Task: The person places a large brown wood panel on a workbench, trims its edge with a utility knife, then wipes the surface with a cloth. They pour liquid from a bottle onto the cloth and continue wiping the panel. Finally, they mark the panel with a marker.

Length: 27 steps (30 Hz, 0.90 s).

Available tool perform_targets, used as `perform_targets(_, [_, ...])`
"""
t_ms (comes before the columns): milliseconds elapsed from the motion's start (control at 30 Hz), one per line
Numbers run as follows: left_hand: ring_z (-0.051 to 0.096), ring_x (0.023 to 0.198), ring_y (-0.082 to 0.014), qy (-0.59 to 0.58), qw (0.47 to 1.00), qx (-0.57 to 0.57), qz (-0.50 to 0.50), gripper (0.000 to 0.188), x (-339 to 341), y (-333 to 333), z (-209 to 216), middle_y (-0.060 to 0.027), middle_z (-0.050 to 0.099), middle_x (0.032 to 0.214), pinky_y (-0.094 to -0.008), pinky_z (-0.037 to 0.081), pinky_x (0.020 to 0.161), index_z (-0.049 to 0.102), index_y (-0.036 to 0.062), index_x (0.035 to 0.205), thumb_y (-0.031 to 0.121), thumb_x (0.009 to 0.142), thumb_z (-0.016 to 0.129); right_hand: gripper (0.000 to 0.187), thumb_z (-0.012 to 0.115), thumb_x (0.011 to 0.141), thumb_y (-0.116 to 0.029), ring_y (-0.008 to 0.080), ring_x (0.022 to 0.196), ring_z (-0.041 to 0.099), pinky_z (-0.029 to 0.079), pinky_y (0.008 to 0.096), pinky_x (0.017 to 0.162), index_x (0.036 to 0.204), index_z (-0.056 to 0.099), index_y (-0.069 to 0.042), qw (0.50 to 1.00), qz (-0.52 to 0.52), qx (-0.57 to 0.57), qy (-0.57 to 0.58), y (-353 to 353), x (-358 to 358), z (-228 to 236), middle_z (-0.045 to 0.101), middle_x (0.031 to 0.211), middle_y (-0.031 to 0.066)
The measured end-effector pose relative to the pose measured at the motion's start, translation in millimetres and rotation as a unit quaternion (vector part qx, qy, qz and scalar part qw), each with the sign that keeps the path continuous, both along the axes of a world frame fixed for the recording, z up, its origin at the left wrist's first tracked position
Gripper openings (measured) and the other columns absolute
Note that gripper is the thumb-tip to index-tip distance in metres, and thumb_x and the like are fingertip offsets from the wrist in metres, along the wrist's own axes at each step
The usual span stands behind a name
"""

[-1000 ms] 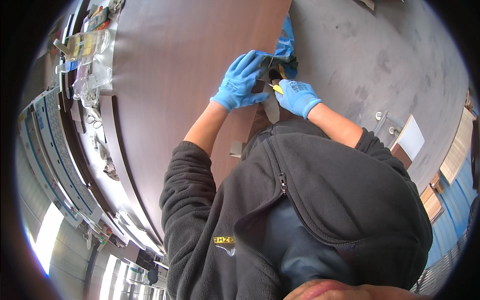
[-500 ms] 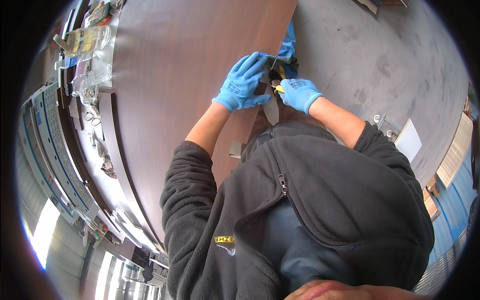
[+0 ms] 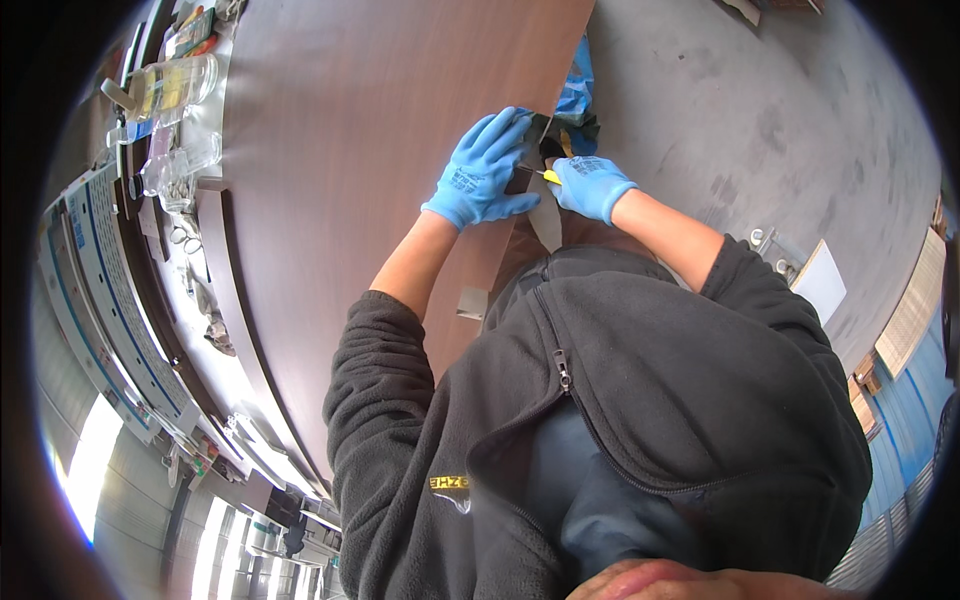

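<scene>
A large brown wood-grain board (image 3: 370,130) stretches before me. My left hand (image 3: 482,175), in a light blue glove, lies flat on it close to its right edge, fingers spread and thumb toward me. Just past that edge my right hand (image 3: 592,188), gloved the same way, is closed around a small yellow-handled tool, which looks like a utility knife (image 3: 551,177). Its thin tip points left at the board's edge, beside the left hand's fingers. The fingers hide part of the edge, so I cannot tell whether the tip touches it.
Blue plastic sheeting (image 3: 575,90) hangs beyond the board's right edge. A small grey piece (image 3: 472,302) sits at the near edge. Clear plastic containers (image 3: 180,85), scissors (image 3: 184,238) and brown strips (image 3: 222,260) lie along the left. A white panel (image 3: 820,280) stands over the grey floor at right.
My right hand has shifted slightly left with the yellow tool, and its thin tip now shows nearer the board's edge. The left hand stays almost where it was.
</scene>
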<state>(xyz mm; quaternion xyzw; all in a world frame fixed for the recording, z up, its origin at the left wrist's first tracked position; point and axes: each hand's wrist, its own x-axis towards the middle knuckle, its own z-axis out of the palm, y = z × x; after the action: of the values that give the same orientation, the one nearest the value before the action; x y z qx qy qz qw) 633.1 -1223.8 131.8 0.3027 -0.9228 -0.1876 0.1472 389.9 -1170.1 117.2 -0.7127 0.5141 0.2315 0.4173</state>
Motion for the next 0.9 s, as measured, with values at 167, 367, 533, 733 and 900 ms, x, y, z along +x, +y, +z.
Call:
perform_targets(167, [0.042,0.161,-0.0349,0.007,1.000,0.012,-0.007,0.074,3,-1,-1,-0.0160,0.055,0.166,-0.0501,0.037,0.132,0.079,-0.0007,0.123,0.060,0.082,0.082,0.042,0.063,0.102,-0.036,0.0413,0.113,0.077,0.060,0.0512,0.098,0.122,0.079,-0.003,0.999,-0.022,0.024,0.041,44,5,-43,0.080,0.119,0.0236])
perform_targets(367, [0.040,0.159,-0.0467,0.060,0.988,-0.033,0.140,0.081,-14,6,-10,-0.0193,0.051,0.166,-0.0591,0.035,0.129,0.067,0.0061,0.141,0.051,0.078,0.093,0.040,0.062,0.103,-0.039,0.0445,0.112,0.075,0.058,0.0536,0.098,0.115,0.077,-0.004,0.995,-0.100,0.003,0.018,17,-46,-21,0.079,0.119,0.0259])
perform_targets(533, [0.027,0.161,-0.0582,-0.034,0.954,0.003,0.297,0.122,-53,1,-15,-0.0318,0.034,0.173,-0.0672,0.025,0.130,0.038,-0.0003,0.166,0.060,0.074,0.092,0.042,0.065,0.104,-0.043,0.0478,0.107,0.074,0.057,0.0560,0.093,0.115,0.072,-0.004,0.984,-0.170,-0.051,0.031,-25,-80,20,0.078,0.111,0.0272])
perform_targets(733, [0.019,0.163,-0.0608,-0.108,0.953,0.021,0.284,0.117,-63,-5,-8,-0.0362,0.028,0.174,-0.0696,0.013,0.133,0.033,-0.0061,0.168,0.061,0.086,0.081,0.040,0.065,0.105,-0.043,0.0458,0.106,0.075,0.058,0.0541,0.092,0.114,0.074,-0.005,0.976,-0.198,-0.090,-0.003,-45,-74,40,0.079,0.111,0.0252])
perform_targets(900, [0.026,0.162,-0.0581,-0.109,0.947,-0.024,0.302,0.103,-62,-7,-26,-0.0320,0.035,0.173,-0.0694,0.017,0.132,0.043,-0.0033,0.165,0.051,0.086,0.082,0.038,0.067,0.105,-0.041,0.0495,0.103,0.072,0.057,0.0558,0.087,0.109,0.069,-0.003,0.975,-0.181,-0.118,-0.039,-56,-61,50,0.076,0.105,0.0274])
